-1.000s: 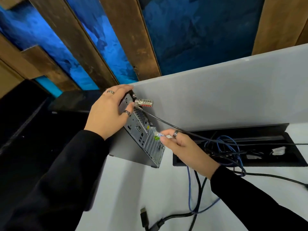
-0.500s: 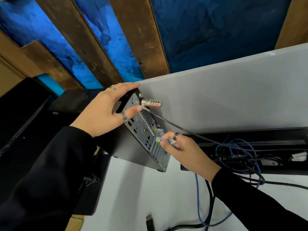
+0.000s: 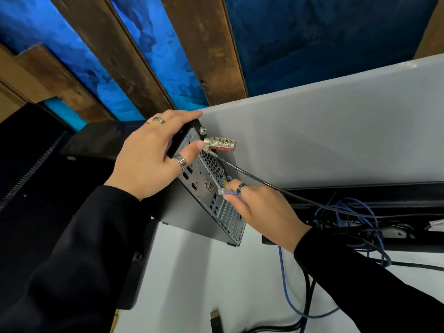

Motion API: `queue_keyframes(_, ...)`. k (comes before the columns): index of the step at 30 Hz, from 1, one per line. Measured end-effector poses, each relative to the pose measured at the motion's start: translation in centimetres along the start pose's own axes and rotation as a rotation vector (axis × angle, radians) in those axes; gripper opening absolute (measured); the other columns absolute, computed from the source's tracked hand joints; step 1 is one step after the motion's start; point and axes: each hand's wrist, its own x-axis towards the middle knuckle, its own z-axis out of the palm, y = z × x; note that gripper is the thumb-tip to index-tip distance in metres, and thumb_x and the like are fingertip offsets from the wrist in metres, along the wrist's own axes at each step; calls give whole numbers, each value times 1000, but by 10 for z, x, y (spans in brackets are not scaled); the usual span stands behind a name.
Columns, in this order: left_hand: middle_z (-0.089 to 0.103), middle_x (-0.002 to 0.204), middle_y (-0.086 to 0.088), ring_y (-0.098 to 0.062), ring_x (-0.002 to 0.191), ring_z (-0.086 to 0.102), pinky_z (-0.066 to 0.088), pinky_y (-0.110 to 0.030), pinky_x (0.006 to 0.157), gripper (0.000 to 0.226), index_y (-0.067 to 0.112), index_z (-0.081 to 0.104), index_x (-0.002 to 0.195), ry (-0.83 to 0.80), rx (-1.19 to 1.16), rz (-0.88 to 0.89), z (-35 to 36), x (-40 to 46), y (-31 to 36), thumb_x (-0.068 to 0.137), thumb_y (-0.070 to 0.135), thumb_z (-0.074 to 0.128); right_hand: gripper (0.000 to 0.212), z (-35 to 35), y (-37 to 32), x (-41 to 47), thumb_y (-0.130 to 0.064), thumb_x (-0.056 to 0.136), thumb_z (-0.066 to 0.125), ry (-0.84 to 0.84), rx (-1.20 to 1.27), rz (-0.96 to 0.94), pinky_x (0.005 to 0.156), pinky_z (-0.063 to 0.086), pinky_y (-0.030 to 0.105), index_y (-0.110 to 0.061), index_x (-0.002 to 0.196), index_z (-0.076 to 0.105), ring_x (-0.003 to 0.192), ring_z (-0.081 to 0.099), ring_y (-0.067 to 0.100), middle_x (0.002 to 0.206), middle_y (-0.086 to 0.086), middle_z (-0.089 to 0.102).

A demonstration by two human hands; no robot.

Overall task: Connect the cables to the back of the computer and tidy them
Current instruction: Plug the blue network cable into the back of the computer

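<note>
Since half a second ago your right hand (image 3: pixel 262 210) has drawn the clear plug (image 3: pixel 222 191) a little off the rear panel, and your left thumb has slid nearer the combination lock (image 3: pixel 222 144).

There is only the head view to go by. The computer (image 3: pixel 204 200) sits at the centre of the frame, tipped with its back panel facing right, resting on the white counter (image 3: pixel 192 284). Your left hand (image 3: pixel 153 155) is spread wide over its upper end, fingers flat on top and thumb on the rear panel, bracing it. Your right hand is pinched narrow on the plug of the blue network cable (image 3: pixel 284 280), thumb and forefinger just behind the clear tip, which hovers just beside the ports at mid-panel; it does not look seated yet.

The plug is likely light, rigid and a bit brittle at its latch tab, so hold it by the body, not the cord, and push straight in. The blue cable is soft and trails down past your wrist towards the lower right, where it joins a tangle in the black cable tray (image 3: pixel 360 246). The case looks heavy enough to stay put but could rock on its tilted edge, so brace it as you press. A loose black connector (image 3: pixel 216 318) lies at the bottom centre, not yet plugged in.
</note>
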Motion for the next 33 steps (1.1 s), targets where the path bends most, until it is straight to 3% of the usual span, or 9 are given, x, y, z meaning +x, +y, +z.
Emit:
queue_keyframes(4, 55, 128, 7, -13, 117, 49, 39, -29, 91, 57, 28, 46, 132, 6, 24, 4, 1, 0, -2, 84, 56, 37, 22, 9, -3, 2, -37, 91, 44, 105, -127, -67, 41, 24, 12, -25, 82, 61, 45, 56, 9, 62, -8, 60)
queue_keyframes(12, 56, 127, 7, -14, 117, 50, 41, -30, 91, 56, 28, 48, 131, 22, 21, 3, 0, 0, -1, 84, 56, 37, 24, 16, 3, 5, -31, 92, 43, 75, 19, -77, 50, 32, 12, -21, 86, 63, 55, 56, 8, 80, -9, 59)
queue_keyframes(18, 56, 126, 8, -12, 116, 50, 39, -27, 90, 55, 28, 49, 130, 26, 4, -12, 1, -1, 1, 84, 57, 38, 17, 19, 3, 4, -26, 91, 52, 74, 19, -78, 48, 19, 4, -18, 84, 65, 52, 54, 8, 76, -7, 62)
queue_keyframes(22, 57, 124, 7, -12, 115, 51, 37, -25, 90, 54, 28, 49, 129, 31, 13, -13, 1, 0, 2, 84, 56, 39, 17, 20, 0, 3, -25, 89, 54, 119, -25, -92, 49, 28, 11, -16, 80, 65, 49, 55, 9, 68, -6, 64)
queue_keyframes(26, 57, 123, 8, -12, 114, 51, 38, -27, 89, 54, 28, 49, 129, 31, 19, -13, 1, -1, 1, 84, 56, 39, 13, 18, -2, 3, -23, 85, 58, 158, -63, -119, 50, 25, 9, -16, 76, 65, 45, 54, 11, 61, -6, 64)
queue_keyframes(30, 56, 123, 9, -11, 113, 50, 38, -26, 88, 53, 29, 49, 128, 33, 14, -21, 1, 0, 1, 84, 56, 40, 25, 19, -2, 4, -28, 89, 45, 116, -92, -128, 53, 25, 13, -18, 77, 65, 53, 61, 13, 64, -6, 67)
queue_keyframes(33, 57, 123, 8, -11, 113, 50, 36, -25, 87, 52, 29, 49, 129, 34, 22, -23, 2, -1, 1, 85, 56, 41, 24, 19, -1, 5, -27, 89, 46, 99, -84, -129, 54, 27, 13, -17, 78, 66, 54, 62, 13, 63, -4, 67)
